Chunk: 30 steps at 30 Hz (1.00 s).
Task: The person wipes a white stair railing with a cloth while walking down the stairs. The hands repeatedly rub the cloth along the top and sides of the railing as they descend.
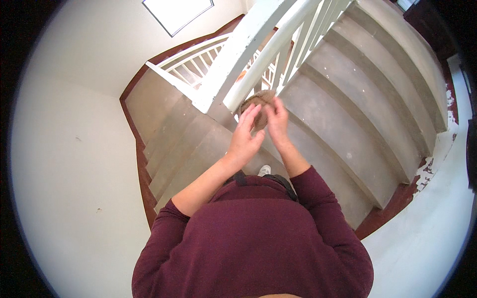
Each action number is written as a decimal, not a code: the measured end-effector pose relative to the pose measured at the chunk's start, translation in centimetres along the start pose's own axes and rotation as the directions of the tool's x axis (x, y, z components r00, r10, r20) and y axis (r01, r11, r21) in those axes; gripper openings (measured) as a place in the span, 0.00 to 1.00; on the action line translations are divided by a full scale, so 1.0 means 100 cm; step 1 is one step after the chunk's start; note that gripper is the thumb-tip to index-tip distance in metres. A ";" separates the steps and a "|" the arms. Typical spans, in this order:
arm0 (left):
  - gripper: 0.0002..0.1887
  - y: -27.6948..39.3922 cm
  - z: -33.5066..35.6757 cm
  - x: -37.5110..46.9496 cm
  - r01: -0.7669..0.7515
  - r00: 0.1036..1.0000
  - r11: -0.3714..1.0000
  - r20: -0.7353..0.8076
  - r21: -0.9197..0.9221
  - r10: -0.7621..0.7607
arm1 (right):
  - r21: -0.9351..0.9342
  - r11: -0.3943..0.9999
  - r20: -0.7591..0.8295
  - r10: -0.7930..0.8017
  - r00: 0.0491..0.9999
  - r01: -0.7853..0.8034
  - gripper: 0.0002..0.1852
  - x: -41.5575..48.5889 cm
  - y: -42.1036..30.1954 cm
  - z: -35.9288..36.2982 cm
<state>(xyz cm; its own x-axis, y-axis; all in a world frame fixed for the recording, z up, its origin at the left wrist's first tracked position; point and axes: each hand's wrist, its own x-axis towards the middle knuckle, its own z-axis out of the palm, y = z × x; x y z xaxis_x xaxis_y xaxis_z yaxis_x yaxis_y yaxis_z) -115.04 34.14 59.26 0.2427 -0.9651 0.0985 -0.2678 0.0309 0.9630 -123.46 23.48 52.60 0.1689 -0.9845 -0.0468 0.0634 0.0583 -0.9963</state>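
Observation:
A brown, coarse-looking cloth [263,97], bunched and slightly blurred, is at the lower end of the white stair railing [238,52]. My left hand [246,132] is in front of its left side, fingers extended and thumb apart. On the other side, my right hand [276,121] has its blurred fingertips over the cloth's right edge. Whether those fingers pinch it or merely touch it, I cannot tell. Both palms partly face each other with a gap between them. The fingers hide part of the cloth.
Grey stairs [350,100] curve along the right, and more steps [175,138] lie on the left. White balusters [298,48] stand under the rail. A pale wall [74,149] with dark red skirting bounds the left. One white shoe [265,170] shows below me.

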 end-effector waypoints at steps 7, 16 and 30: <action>0.33 0.056 -0.004 0.030 -0.279 0.944 0.938 -0.124 0.205 0.307 | -0.400 0.534 0.195 -0.744 0.639 0.745 0.22 0.085 -0.132 0.000; 0.36 0.033 0.003 0.021 -0.166 0.926 0.949 -0.288 0.267 0.243 | -0.523 0.193 0.524 -0.695 0.492 0.830 0.15 0.071 -0.099 0.042; 0.36 0.054 0.021 0.018 -0.177 0.937 0.949 -0.251 0.260 0.243 | -0.354 0.051 0.732 -0.606 0.311 0.934 0.14 0.096 -0.103 0.031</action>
<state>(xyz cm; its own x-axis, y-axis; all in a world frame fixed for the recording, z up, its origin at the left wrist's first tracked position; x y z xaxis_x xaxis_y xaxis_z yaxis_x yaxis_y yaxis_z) -118.00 32.04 64.09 0.3966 -0.8313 0.3895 -0.5391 0.1325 0.8317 -119.43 13.89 62.65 0.7344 -0.2200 0.6421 -0.1874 -0.9750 -0.1197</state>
